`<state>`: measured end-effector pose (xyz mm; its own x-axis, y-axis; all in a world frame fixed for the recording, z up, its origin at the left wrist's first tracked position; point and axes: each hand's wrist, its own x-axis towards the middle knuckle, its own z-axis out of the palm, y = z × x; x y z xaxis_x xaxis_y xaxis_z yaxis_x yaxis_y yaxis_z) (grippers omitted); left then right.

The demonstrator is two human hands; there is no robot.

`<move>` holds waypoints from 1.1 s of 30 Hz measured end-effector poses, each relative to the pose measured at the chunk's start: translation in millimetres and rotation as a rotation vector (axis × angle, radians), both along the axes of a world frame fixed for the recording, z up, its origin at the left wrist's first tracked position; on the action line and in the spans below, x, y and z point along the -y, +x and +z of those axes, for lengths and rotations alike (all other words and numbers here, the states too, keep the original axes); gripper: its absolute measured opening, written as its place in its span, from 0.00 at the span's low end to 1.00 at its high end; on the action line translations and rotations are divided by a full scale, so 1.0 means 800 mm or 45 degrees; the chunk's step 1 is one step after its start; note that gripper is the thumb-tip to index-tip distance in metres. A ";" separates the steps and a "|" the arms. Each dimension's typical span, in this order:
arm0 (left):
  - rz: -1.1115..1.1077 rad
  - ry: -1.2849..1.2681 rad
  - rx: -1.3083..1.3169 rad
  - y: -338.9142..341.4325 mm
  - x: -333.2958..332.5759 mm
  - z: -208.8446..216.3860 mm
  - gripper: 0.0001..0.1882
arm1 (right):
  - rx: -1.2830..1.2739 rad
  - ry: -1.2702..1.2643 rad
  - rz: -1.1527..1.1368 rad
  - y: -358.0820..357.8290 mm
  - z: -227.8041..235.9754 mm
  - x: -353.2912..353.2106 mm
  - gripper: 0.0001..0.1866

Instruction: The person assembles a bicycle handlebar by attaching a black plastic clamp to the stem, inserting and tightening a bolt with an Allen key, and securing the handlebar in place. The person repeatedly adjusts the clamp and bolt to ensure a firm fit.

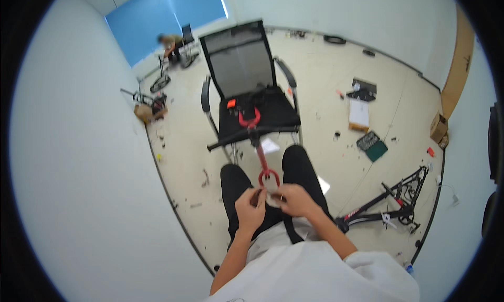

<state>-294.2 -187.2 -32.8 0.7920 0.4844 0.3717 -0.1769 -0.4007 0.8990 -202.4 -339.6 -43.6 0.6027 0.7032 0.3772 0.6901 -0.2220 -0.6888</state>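
My left hand (251,212) and my right hand (295,200) meet in front of my lap, fingers curled inward. Between them is a small pale piece (271,198), partly hidden by the fingers; its kind is too blurred to tell. Just beyond the fingertips is a red curved part (269,173), joined to a red tube (262,157) that runs away from me. At its far end a black bar like a handlebar (278,130) lies across the front of a black chair seat. A red U-shaped part (249,119) rests on the seat.
The black mesh office chair (239,66) faces me. A black bicycle frame (378,207) lies at right, near a green tool case (374,147) and a white box (359,114). Another person (172,42) sits far left. Small parts are scattered over the floor.
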 end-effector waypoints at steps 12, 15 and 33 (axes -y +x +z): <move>-0.030 0.034 0.100 -0.003 0.008 0.001 0.06 | -0.288 0.179 0.174 -0.005 0.008 0.003 0.09; 0.036 -0.003 0.100 -0.002 0.004 -0.001 0.07 | -0.364 0.132 0.115 -0.010 0.008 0.004 0.09; -0.090 -0.057 0.076 0.005 -0.001 0.008 0.04 | -0.295 0.076 0.100 -0.006 0.023 -0.006 0.12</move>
<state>-290.5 -186.1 -26.3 0.8017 0.4454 0.3987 -0.2572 -0.3451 0.9026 -207.3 -334.4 -24.9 0.6222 0.7319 0.2780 0.5261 -0.1278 -0.8408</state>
